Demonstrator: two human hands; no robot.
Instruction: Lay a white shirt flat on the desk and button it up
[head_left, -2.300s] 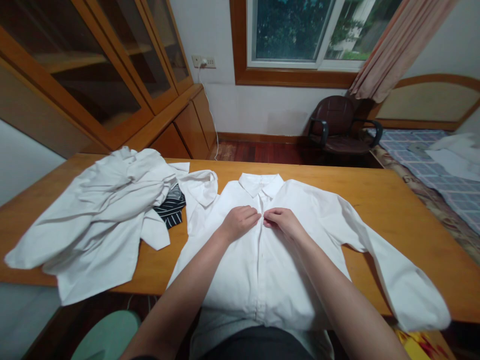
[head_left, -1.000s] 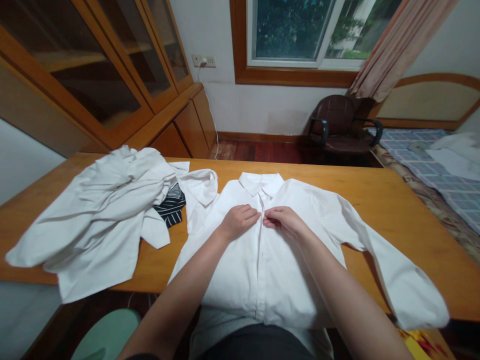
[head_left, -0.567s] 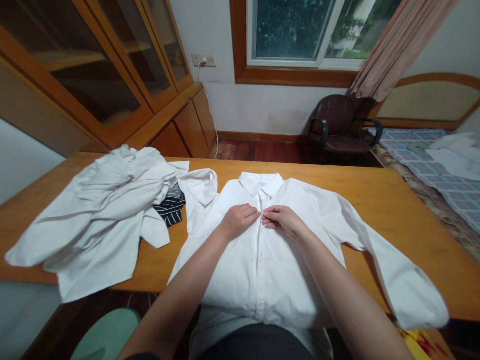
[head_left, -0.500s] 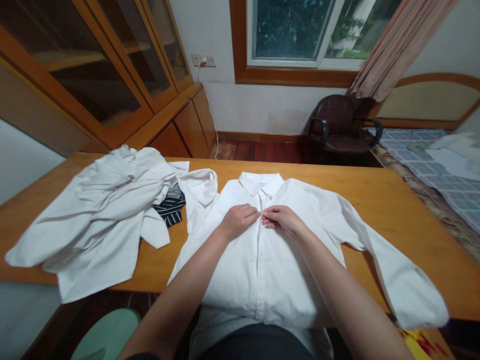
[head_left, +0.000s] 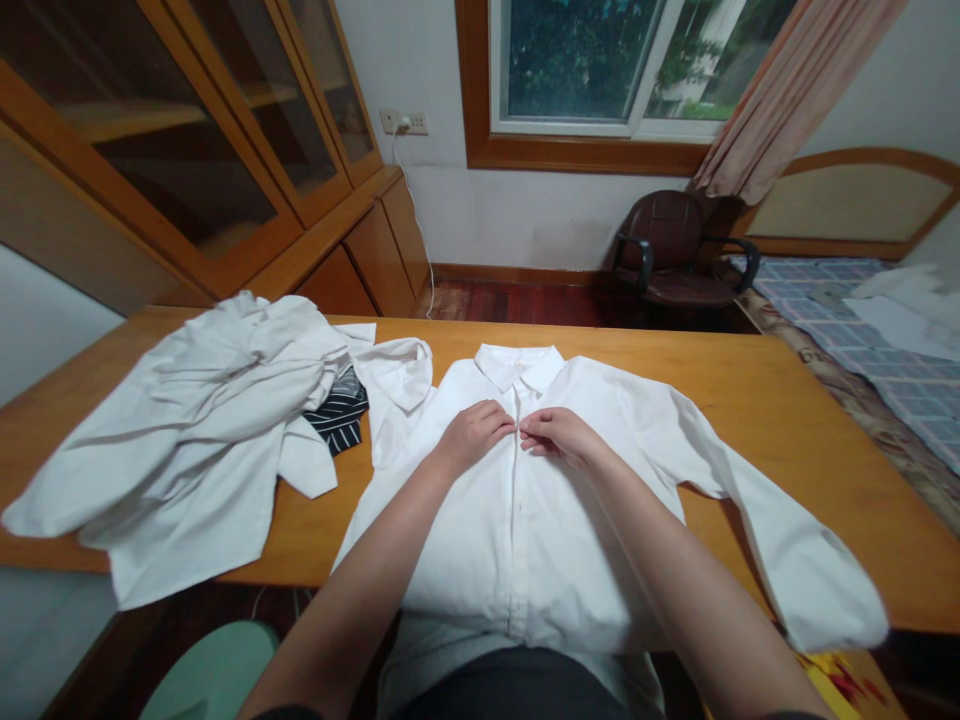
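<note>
- Now the left hand and right hand meet, fingers pinching the placket of the white shirt.
- It lies flat mid-worktop, beside crumpled shirts at left.

Even indoor light, soft shadows on the table right of the fingers. Wide-angle warps the edges; the sleeve out there looks blurry.

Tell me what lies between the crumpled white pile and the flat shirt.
Head view: a dark striped cloth peeks from under the pile, next to the flat shirt; nearer, bare table.
</note>
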